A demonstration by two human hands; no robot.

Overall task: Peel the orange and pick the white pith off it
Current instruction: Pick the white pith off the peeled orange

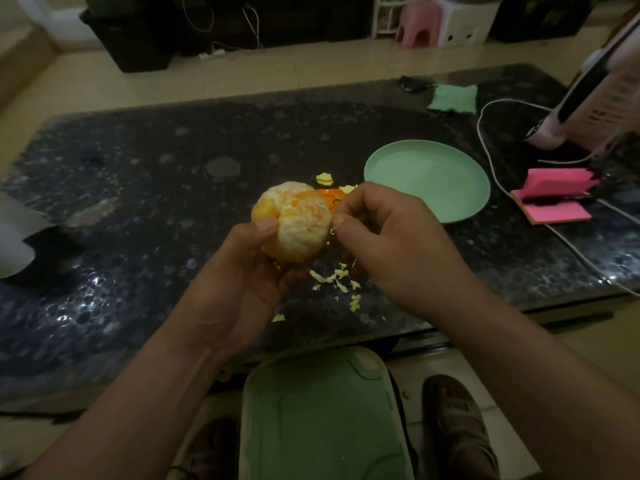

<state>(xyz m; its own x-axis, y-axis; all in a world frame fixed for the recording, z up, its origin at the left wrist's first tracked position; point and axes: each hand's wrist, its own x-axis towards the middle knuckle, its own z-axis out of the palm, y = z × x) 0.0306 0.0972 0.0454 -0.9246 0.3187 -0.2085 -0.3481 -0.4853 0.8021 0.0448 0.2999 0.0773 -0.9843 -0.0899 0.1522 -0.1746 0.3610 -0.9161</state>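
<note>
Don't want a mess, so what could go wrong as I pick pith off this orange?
The left hand presses its thumb into the orange; squeezing could burst a segment. Loose pith scraps lie on the table near its edge, not on the green plate, and may drop to the floor.

Orange (292, 221) above the surface (138, 168), pith scraps (334, 278) on it beneath, plate (427, 181) behind right, notepad (554, 199) right of plate

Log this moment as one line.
left hand: grips peeled orange | right hand: pinches pith at fruit's edge | pith scraps: on table below hands
</note>
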